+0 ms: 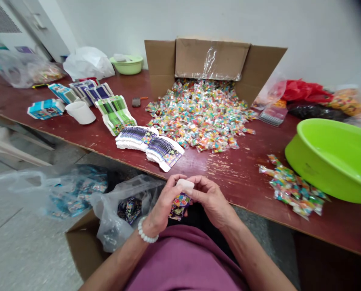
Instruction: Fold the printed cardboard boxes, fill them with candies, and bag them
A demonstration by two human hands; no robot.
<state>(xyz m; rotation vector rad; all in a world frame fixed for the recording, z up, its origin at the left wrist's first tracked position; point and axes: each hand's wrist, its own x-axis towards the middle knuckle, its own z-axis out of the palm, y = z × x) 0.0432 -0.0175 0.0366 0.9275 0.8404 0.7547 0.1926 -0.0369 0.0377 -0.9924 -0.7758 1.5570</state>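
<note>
Close to my body, just off the table's front edge, both hands are closed on a small purple printed carton (pixel 180 204) with a white flap (pixel 185 185) standing up at its top. My left hand (pixel 165 202), with a beaded bracelet at the wrist, grips its left side. My right hand (pixel 210 199) has thumb and fingers at the flap on the right. Fanned-out flat purple cartons (pixel 165 152) lie on the table just beyond my hands. Behind them spreads a big heap of wrapped candies (pixel 198 115), spilling from a tipped cardboard box (pixel 212 60).
A green basin (pixel 334 161) stands at right beside a small candy pile (pixel 295 188). Left are green cartons (pixel 115 114), a white cup (pixel 81 112) and blue cartons (pixel 45 109). Below the edge, a clear bag (pixel 114 222) holding purple cartons sits in a cardboard box (pixel 85 242).
</note>
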